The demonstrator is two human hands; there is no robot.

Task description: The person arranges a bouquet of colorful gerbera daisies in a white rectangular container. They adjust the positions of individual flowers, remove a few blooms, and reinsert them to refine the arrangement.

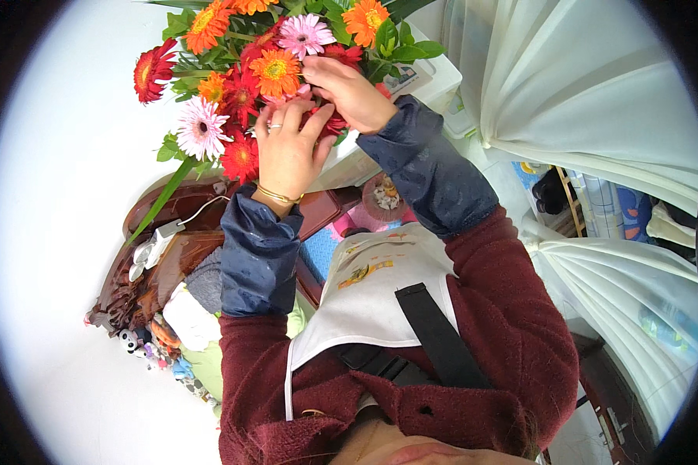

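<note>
A dense arrangement of gerbera daisies fills the top of the view. My left hand (291, 142), wearing a ring and a gold-coloured bangle, rests its bent, spread fingers among the blooms. Close under those fingers is a dark red gerbera (335, 123), partly covered. My right hand (352, 96) reaches in from the right, its fingertips beside an orange gerbera (275, 72). Petals hide whether either hand grips a stem. A pale pink gerbera (201, 128) and a bright red gerbera (241, 158) stand left of my left hand. Green leaves (404, 49) surround the flowers.
The flowers stand over a white cabinet-like surface (442, 75). White curtains (581, 75) hang at the right. To the left are a white power strip (166, 232) and a brown wooden headboard (180, 195). A round container (384, 197) with pale scraps sits below my arms.
</note>
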